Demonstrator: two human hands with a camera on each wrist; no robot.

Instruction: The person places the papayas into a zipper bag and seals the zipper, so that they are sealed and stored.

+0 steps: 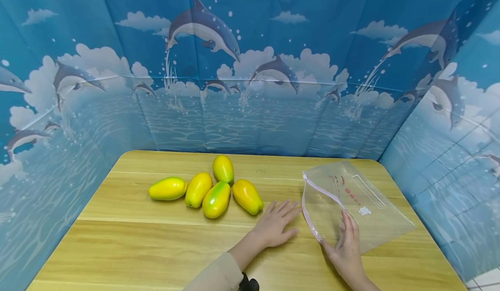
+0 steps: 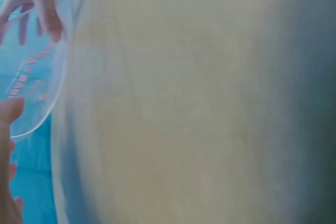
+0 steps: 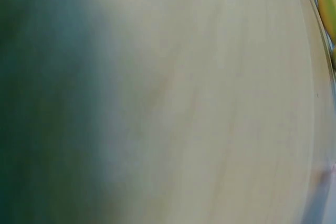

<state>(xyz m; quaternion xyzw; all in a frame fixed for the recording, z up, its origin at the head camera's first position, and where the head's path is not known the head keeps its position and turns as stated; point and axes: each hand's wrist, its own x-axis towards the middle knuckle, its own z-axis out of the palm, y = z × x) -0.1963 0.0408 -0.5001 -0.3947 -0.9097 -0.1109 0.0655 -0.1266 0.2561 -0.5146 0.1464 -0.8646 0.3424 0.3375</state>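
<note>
A clear zip bag (image 1: 375,221) with a pink zip edge, red print and a white flower mark lies on the right of the table, its mouth gaping to the left. My right hand (image 1: 347,256) grips the near end of that mouth between thumb and fingers. Fingers spread, my left hand (image 1: 275,226) is low over the table just left of the bag, its fingertips close to the zip edge. In the left wrist view the bag (image 2: 31,77) shows between both hands. Several yellow mangoes (image 1: 216,200) with green patches lie in a group left of my left hand.
The wooden table (image 1: 129,243) has rounded far corners. A blue curtain (image 1: 250,122) printed with dolphins hangs behind it and along both sides. One mango (image 1: 168,188) lies at the left end of the group. Both wrist views are mostly blurred tabletop.
</note>
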